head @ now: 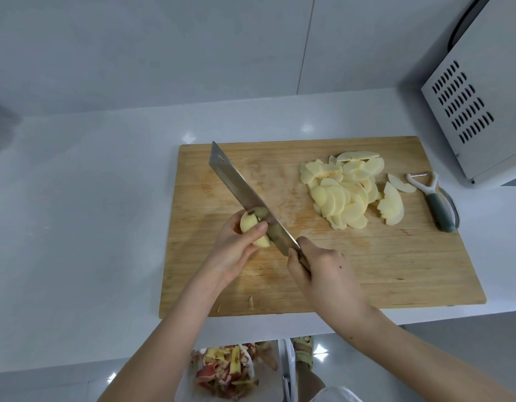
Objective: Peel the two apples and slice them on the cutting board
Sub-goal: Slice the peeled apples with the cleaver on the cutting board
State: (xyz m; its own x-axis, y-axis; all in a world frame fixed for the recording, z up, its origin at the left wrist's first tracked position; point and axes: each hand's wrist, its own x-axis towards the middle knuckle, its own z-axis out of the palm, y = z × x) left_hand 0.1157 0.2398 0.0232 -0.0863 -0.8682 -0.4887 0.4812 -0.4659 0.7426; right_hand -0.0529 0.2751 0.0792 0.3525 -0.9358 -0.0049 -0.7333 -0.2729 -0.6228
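apple chunk (255,227): last peeled bit, core showing, over the left half of the cutting board (396,271)
left hand (236,250): fingers wrapped round the chunk
cleaver (242,192): blade right up against the chunk, right hand (323,274) clamped on the handle
tip: I'd set the chunk flat and tuck that thumb back before pressing down
apple slices (343,192): piled at the far right, peeler (436,198) just beside them

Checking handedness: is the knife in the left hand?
No, the right hand grips the knife; the left hand holds the apple piece.
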